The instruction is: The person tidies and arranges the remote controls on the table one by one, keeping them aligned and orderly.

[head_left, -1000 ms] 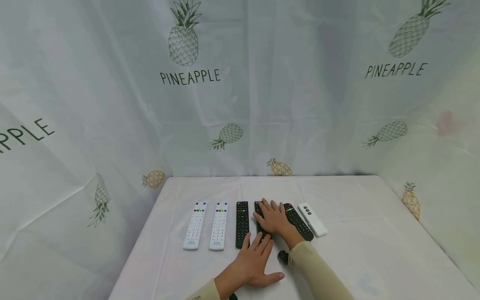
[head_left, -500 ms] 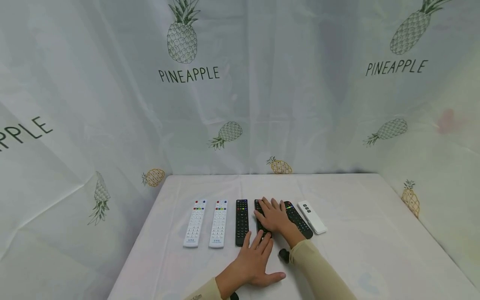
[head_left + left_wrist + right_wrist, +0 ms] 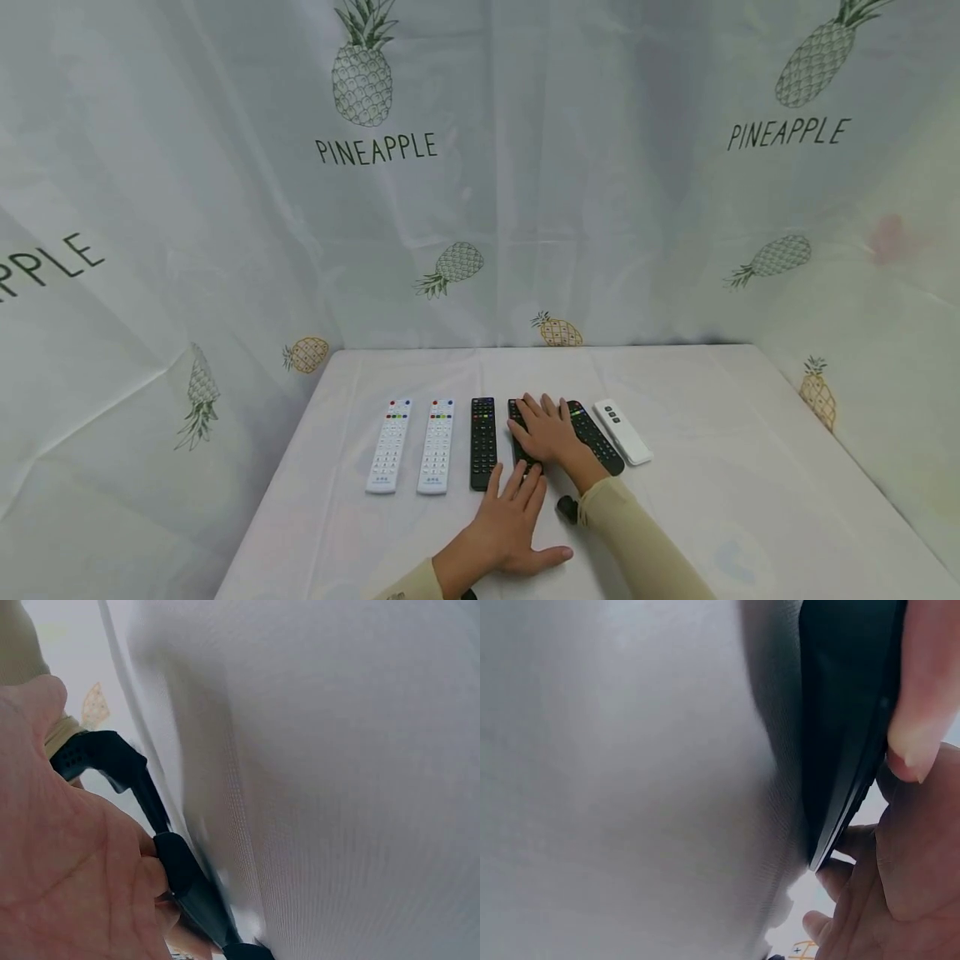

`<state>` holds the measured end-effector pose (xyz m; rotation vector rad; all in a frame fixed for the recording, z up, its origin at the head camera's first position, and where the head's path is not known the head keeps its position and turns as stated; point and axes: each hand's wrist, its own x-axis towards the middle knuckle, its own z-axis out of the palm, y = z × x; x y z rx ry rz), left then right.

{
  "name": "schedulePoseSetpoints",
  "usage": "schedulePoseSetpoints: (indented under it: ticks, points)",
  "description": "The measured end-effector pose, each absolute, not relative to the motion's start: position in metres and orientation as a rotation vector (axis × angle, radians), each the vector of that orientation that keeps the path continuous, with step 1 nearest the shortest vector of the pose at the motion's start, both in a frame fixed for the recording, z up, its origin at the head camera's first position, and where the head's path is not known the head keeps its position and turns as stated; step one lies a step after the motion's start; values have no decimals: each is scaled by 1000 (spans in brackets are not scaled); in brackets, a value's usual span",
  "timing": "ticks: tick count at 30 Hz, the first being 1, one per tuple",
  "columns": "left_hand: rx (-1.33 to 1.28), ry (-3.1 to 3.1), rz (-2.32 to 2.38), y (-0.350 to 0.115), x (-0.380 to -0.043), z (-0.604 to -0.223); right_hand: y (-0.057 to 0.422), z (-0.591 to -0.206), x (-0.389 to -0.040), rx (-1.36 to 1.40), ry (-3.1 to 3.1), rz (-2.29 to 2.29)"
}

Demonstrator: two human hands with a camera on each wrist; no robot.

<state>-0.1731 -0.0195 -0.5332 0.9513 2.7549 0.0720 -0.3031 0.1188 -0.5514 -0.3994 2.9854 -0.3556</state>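
The person's right hand (image 3: 551,433) rests on top of a black remote (image 3: 519,452), fingers straight and spread toward its far end, so only its left edge and both ends peep out. The left hand (image 3: 506,529) lies palm down on the near side, fingers straight and apart, fingertips at that remote's near end, thumb stuck out to the right over the white table (image 3: 712,433). The remote itself sits right of the middle of a row, leaning a little. Left of it are an upright black one (image 3: 483,443) and two white ones, the inner white remote (image 3: 437,447) and the outer white remote (image 3: 389,447). To its right, a slanted black remote (image 3: 597,437) sits partly behind the right hand, with a slim white remote (image 3: 623,432) just beyond. A small dark knob (image 3: 567,509) shows beside the right sleeve (image 3: 637,537). Behind everything hangs a pineapple-print cloth (image 3: 585,208).
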Motion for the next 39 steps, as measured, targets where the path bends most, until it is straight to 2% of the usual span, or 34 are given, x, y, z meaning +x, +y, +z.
schedulePoseSetpoints:
  ticks: [39]
  points:
    - [972, 2755, 65, -22, -169, -535, 118, -556, -295, -380, 3022, -383]
